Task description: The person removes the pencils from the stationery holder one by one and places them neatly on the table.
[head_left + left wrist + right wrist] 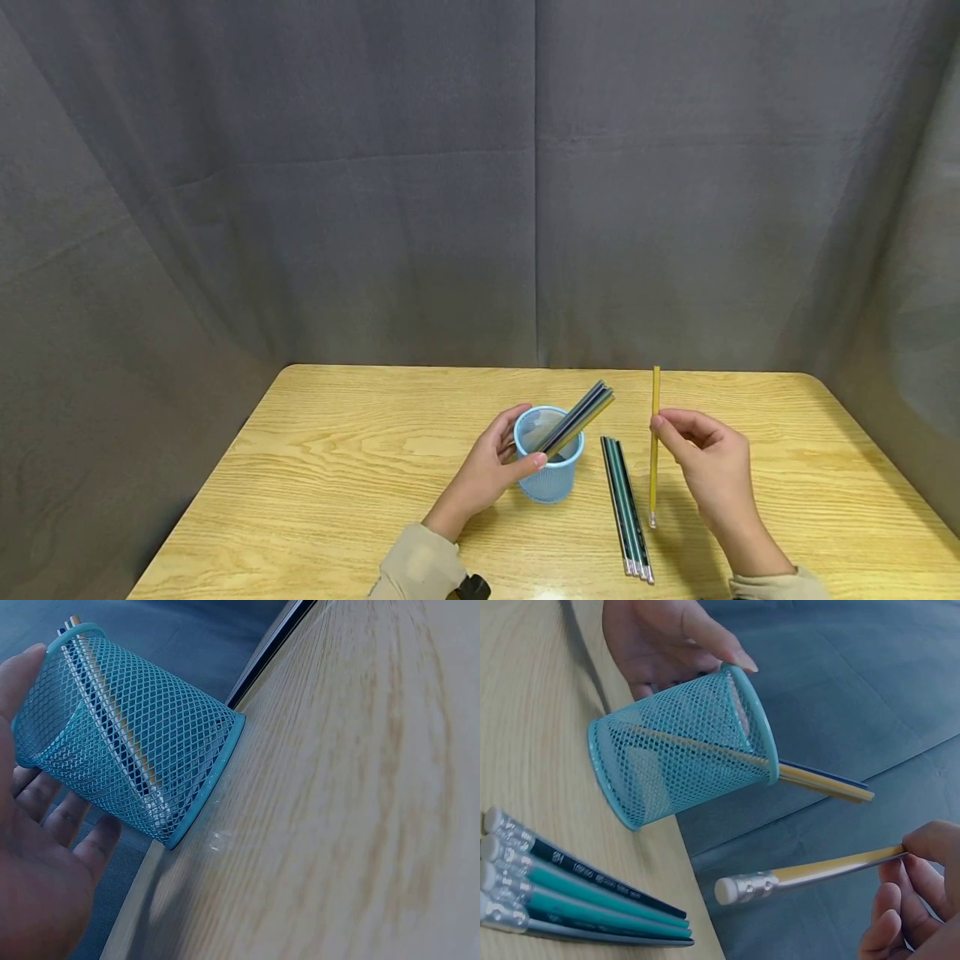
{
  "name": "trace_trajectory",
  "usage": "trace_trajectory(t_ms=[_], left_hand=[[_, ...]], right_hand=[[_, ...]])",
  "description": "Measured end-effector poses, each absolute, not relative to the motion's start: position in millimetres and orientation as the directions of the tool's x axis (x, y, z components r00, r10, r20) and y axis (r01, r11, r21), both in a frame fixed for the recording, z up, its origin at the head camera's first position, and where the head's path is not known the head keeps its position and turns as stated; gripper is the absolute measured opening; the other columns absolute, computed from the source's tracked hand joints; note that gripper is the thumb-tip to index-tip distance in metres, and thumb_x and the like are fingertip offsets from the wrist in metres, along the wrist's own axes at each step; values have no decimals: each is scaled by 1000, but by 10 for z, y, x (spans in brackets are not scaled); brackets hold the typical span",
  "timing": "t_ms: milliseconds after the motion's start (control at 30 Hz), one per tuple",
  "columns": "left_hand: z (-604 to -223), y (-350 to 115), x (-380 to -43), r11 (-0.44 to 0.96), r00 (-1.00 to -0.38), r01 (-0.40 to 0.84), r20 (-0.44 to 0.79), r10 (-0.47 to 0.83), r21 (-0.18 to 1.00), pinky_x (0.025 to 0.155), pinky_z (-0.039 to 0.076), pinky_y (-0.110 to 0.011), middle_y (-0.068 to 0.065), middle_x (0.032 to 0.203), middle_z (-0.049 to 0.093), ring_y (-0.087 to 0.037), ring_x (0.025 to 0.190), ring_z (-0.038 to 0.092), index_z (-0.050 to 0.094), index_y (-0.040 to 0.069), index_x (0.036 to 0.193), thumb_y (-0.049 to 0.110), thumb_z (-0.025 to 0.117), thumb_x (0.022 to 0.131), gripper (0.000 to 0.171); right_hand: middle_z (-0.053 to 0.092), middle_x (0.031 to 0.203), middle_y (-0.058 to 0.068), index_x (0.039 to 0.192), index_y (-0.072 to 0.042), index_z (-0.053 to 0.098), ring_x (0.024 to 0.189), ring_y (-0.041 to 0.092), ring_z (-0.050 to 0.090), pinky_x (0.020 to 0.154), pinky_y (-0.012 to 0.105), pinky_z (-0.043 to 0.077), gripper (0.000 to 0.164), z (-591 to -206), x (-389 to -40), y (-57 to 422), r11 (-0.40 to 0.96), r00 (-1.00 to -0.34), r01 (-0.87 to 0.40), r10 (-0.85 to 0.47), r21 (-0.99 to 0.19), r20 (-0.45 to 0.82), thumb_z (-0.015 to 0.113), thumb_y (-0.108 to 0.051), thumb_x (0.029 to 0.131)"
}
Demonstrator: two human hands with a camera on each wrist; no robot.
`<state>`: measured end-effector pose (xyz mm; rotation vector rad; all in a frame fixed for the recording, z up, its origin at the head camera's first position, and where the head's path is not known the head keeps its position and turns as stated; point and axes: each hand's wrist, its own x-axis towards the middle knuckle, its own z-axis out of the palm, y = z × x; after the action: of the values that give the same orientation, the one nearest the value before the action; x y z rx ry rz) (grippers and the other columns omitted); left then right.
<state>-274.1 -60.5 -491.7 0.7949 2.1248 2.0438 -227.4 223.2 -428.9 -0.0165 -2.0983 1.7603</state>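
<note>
A light-blue mesh pencil cup point(547, 485) stands on the table, several pencils point(579, 418) leaning out over its right rim. My left hand point(483, 473) holds the cup from the left, thumb at the near rim and fingers round the far side. Between thumb and fingertips, my right hand point(716, 462) pinches a yellow pencil point(653, 479) upright, its white eraser end downward. In the right wrist view that pencil point(825, 865) is apart from the cup. Several green and black pencils point(628, 508) lie side by side between the cup and my right hand, eraser ends toward me.
The light wood table point(337, 467) extends to both sides of the hands. Grey curtains point(405, 208) enclose its back and sides. A dark band point(473, 587) shows at the left sleeve.
</note>
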Motion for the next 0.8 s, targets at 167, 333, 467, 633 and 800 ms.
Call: trace_trajectory(t_ms=[167, 333, 467, 633, 800], left_hand=[[-4929, -602, -2743, -29, -860, 310, 293, 418, 950, 110, 37, -40, -5, 141, 54, -23, 130, 50, 38, 19, 150, 23, 73, 92, 67], [-4919, -604, -2736, -39, -857, 310, 296, 422, 950, 110, 36, -43, -7, 142, 53, -25, 130, 50, 37, 18, 150, 21, 72, 93, 68], [-4899, -608, -2727, -47, -856, 300, 291, 428, 953, 111, 35, -45, -9, 143, 51, -26, 131, 49, 36, 17, 151, 18, 72, 92, 69], [-4903, -604, -2733, -44, -856, 299, 288, 430, 953, 111, 35, -43, -8, 143, 52, -25, 131, 49, 37, 18, 150, 20, 72, 92, 68], [-4931, -601, -2745, -42, -855, 311, 299, 425, 949, 110, 37, -42, -8, 142, 53, -24, 130, 50, 38, 20, 150, 23, 73, 92, 67]], right_hand=[[73, 90, 1, 105, 5, 72, 83, 6, 64, 73, 16, 52, 29, -4340, -2283, 2242, 252, -923, -225, 254, -941, 289, 75, -20, 90], [73, 92, 4, 106, 5, 71, 83, 6, 63, 71, 17, 52, 31, -4379, -2283, 2252, 273, -929, -210, 244, -939, 278, 74, -21, 91], [73, 92, 3, 106, 5, 71, 83, 6, 63, 70, 18, 52, 31, -4406, -2279, 2257, 286, -936, -192, 234, -939, 263, 74, -22, 91], [72, 92, 2, 106, 5, 71, 83, 7, 63, 69, 19, 52, 32, -4450, -2287, 2268, 283, -944, -174, 225, -943, 242, 74, -23, 91], [72, 90, -3, 107, 4, 71, 82, 7, 62, 67, 20, 51, 35, -4490, -2295, 2277, 300, -949, -155, 220, -941, 226, 74, -27, 91]])
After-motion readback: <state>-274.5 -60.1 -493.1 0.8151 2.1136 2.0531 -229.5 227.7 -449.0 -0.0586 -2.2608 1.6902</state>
